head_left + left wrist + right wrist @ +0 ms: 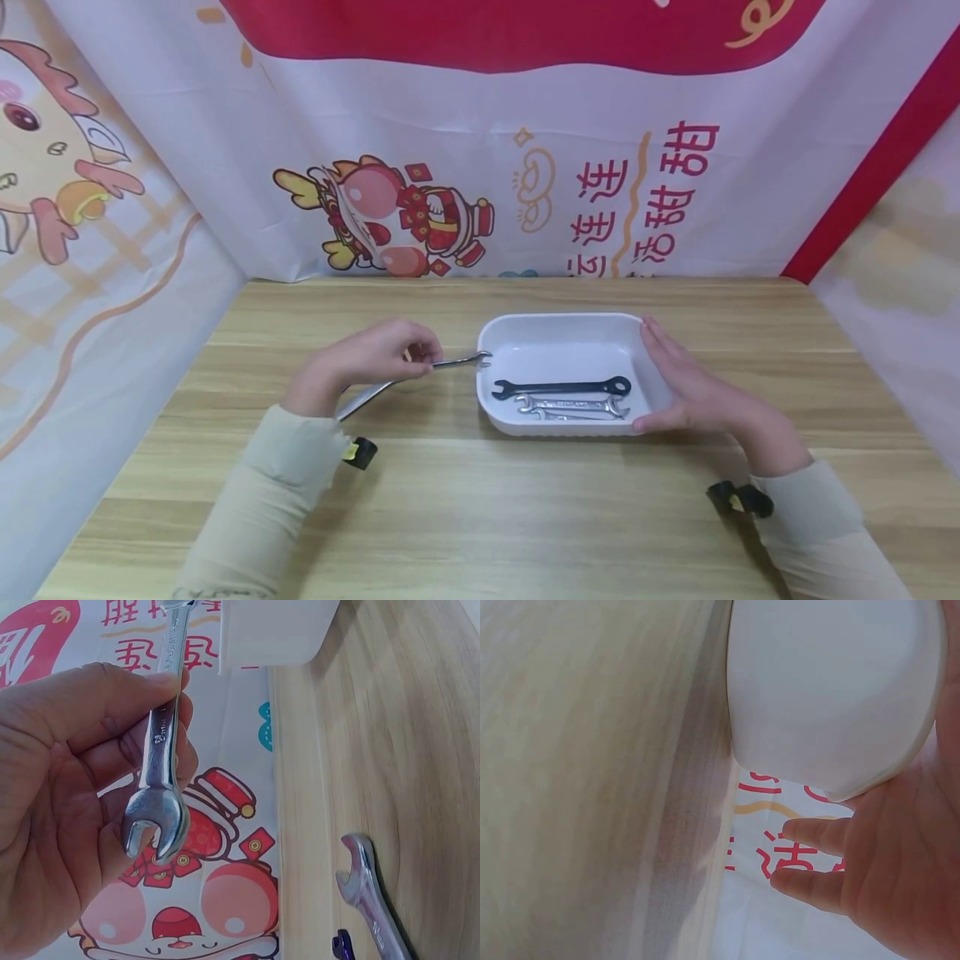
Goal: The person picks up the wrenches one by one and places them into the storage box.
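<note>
two wrenches [570,398] already lie in the tray [562,329]; left hand [371,358] pinches a third wrench [450,362] at its rim, another beneath it; flat right hand [690,383] steadies the tray

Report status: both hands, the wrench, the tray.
Left hand pinches silver wrench, its tip at white tray rim. Right hand flat against tray's right wall. Black wrench and silver wrenches lie inside. Another wrench on table. Nothing blocking.

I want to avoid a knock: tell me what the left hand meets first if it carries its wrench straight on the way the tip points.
Probably the near left rim of the white plastic tray: the silver open-ended wrench in the left hand already points at it, though height is unclear.
</note>
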`<state>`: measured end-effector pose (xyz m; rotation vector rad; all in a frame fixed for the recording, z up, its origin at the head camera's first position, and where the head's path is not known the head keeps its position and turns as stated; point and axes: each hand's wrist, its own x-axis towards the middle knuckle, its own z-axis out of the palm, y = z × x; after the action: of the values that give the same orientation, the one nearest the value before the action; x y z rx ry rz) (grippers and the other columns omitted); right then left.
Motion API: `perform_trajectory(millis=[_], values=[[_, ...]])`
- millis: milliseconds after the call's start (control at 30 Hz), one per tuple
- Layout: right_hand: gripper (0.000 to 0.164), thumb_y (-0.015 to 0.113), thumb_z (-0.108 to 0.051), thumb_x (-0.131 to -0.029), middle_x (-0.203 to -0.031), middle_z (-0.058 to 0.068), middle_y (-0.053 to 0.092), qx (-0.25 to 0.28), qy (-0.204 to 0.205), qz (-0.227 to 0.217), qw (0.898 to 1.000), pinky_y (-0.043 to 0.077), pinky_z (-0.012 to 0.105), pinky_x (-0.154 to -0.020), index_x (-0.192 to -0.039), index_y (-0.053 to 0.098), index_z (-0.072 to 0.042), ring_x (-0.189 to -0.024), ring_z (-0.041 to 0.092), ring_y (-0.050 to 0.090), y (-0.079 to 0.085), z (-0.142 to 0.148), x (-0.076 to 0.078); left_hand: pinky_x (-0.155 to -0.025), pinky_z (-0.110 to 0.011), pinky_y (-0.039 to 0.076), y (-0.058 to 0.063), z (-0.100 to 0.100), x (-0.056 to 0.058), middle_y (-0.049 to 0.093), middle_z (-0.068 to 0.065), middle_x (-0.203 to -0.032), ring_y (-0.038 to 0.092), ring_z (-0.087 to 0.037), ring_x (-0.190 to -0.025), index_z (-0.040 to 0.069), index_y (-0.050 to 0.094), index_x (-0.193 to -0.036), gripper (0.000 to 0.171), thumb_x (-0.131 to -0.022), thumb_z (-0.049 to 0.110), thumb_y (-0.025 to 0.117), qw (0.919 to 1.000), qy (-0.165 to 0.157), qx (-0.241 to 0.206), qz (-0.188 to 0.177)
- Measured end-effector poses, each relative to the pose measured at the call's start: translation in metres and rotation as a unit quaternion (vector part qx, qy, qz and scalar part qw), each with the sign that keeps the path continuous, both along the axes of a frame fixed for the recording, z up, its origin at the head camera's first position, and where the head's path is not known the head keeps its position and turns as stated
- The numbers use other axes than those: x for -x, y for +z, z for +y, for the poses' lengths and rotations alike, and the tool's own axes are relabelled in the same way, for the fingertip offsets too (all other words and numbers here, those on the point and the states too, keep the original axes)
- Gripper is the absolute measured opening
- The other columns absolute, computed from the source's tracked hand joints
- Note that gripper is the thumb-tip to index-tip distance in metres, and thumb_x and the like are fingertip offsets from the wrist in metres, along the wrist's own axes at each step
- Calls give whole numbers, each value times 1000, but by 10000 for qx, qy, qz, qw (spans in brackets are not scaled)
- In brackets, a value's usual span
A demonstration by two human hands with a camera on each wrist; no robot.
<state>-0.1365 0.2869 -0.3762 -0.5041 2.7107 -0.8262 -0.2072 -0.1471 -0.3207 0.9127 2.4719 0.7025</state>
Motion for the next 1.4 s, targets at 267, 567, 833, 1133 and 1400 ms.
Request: perform_trajectory(millis=[267, 567, 833, 1133, 1400], values=[[138, 85, -51, -71, -166, 9, -18, 33, 14, 21, 10000, 12, 69, -117, -158, -13, -11, -153, 42, -7, -1, 0, 0, -79, -30, 54, -3, 9, 2, 69, 0, -89, 60, -16, -85, 14, 73, -98, 10, -92, 9, 67, 10000, -63, -43, 53], [137, 85, -52, -71, -166, 9, -18, -10, 9, 28, 10000, 13, 69, -117, -158, -13, -12, -153, 42, -6, 0, 0, -1, -81, -30, 55, -3, 22, 3, 69, 1, -91, 60, -17, -87, 17, 72, -99, 10, -92, 10, 68, 9999, -71, -137, -30], [137, 85, -52, -71, -166, 8, -18, 10, 25, 45, 10000, 13, 70, -116, -158, -13, -12, -153, 42, -6, -1, 0, 0, -81, -30, 55, -5, 32, 6, 69, -2, -92, 60, -18, -87, 16, 72, -99, 11, -92, 9, 67, 9993, -206, -308, -51], [136, 84, -52, -72, -166, 7, -19, -46, 22, 51, 10000, 14, 70, -116, -158, -13, -13, -153, 42, -6, 0, 0, -1, -82, -30, 55, -5, 43, 10, 70, -4, -96, 60, -18, -89, 13, 72, -105, 14, -92, 11, 68, 9978, -265, -571, -211], [136, 84, -52, -72, -166, 8, -18, -27, 51, 115, 9999, 14, 70, -116, -158, -13, -12, -153, 42, -5, -1, 0, 0, -82, -30, 55, -5, 56, 13, 69, 2, -92, 61, -16, -88, 8, 72, -104, 14, -91, 9, 67, 9955, -617, -719, 71]])
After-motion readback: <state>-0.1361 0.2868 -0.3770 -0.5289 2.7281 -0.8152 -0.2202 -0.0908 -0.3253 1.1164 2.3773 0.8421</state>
